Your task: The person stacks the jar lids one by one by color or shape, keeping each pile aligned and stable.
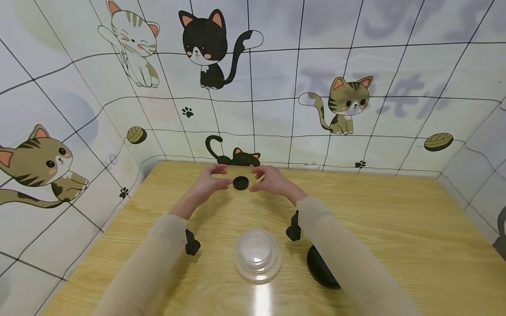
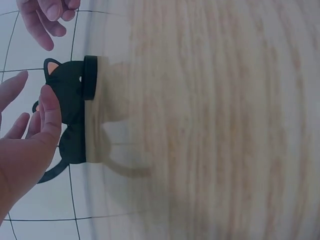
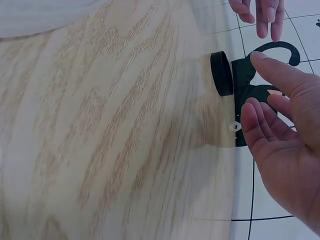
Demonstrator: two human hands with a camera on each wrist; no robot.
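A small round black lid-like piece (image 1: 240, 183) lies flat on the wooden table near its far edge. My left hand (image 1: 211, 180) hovers at its left side, thumb and fingers loosely curved. On the other side my right hand (image 1: 270, 181) is held in a similar curve, facing the left. Both wrist views show a gap between the hands and the black piece (image 2: 90, 77), so neither hand holds it. In the right wrist view the piece (image 3: 221, 73) stands clear of the right fingertips (image 3: 252, 115).
Between the forearms, a clear round stepped container or cover (image 1: 258, 256) sits on the wooden table (image 1: 395, 228). A larger black disc (image 1: 322, 267) is partly hidden under the right sleeve. A cat-printed sheet (image 1: 272, 118) rises behind the table and along its sides.
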